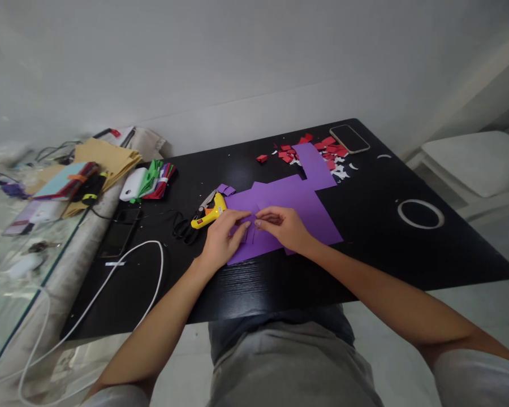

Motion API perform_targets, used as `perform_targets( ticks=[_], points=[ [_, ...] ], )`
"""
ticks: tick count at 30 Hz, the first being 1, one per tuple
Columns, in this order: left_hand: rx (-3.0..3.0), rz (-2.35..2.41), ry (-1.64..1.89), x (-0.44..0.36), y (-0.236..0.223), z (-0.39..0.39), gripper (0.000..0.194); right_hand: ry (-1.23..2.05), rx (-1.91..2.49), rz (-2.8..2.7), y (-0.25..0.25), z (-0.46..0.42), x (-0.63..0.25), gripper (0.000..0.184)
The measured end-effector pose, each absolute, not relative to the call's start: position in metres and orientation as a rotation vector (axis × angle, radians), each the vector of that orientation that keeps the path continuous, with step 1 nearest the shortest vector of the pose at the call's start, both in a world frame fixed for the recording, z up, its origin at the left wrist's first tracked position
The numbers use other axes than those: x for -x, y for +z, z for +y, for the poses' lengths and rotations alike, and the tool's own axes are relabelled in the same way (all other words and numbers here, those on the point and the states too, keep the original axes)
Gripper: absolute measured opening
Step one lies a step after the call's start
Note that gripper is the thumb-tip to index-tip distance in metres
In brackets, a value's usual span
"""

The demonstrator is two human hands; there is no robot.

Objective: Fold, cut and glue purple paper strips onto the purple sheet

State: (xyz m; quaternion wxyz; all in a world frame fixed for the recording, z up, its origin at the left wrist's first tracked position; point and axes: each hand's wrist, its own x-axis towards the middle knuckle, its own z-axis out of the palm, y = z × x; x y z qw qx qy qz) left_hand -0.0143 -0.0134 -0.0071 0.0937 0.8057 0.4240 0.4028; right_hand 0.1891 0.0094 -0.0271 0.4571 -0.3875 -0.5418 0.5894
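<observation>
Both my hands meet over a small purple paper piece (251, 226) near the middle of the black table (407, 254). My left hand (223, 237) pinches its left side, fingers closed on it. The fingers of my right hand (282, 225) pinch its right side. Under them lie larger purple paper sheets (305, 200). A yellow glue gun (210, 215) lies just left of my left hand, with black scissors (185, 227) beside it.
Red paper scraps (328, 150) and a phone (349, 138) lie at the far side. A white tape ring (420, 213) sits to the right. A white cable (152, 265), a dark phone (119, 237), coloured paper bundle (156, 180) and brown envelopes (104, 158) are at left.
</observation>
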Motion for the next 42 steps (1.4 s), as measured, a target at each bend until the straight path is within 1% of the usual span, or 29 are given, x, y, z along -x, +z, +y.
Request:
perform_targets(
  ticks=[6,11,17,20,28,36,39,42],
  points=[
    [-2.417,1.207,1.211,0.012,-0.007,-0.014,0.022,1.519,0.942,-1.267,-0.026,0.011,-0.189,0.029],
    [-2.419,1.201,1.195,0.013,-0.007,-0.014,0.024,1.552,0.927,-1.231,-0.026,0.012,-0.189,0.029],
    [-2.476,1.206,1.105,0.016,-0.010,-0.014,0.036,1.591,0.948,-1.211,-0.021,0.011,-0.190,0.029],
    [-2.540,1.246,1.063,0.017,-0.011,-0.014,0.037,1.640,0.941,-1.162,-0.019,0.010,-0.190,0.029],
    [-2.602,1.223,1.122,0.019,-0.013,-0.011,0.033,1.769,0.898,-1.104,-0.014,0.011,-0.192,0.028],
    [-2.438,1.166,1.125,0.018,-0.013,-0.009,0.015,1.800,0.889,-1.087,-0.014,0.012,-0.190,0.035],
    [-2.316,1.275,1.186,0.026,-0.004,-0.006,0.013,1.791,0.920,-1.050,-0.016,0.014,-0.190,0.034],
    [-2.151,1.495,1.252,0.044,0.018,-0.001,0.016,1.788,0.941,-0.982,-0.017,0.017,-0.191,0.030]
  ],
)
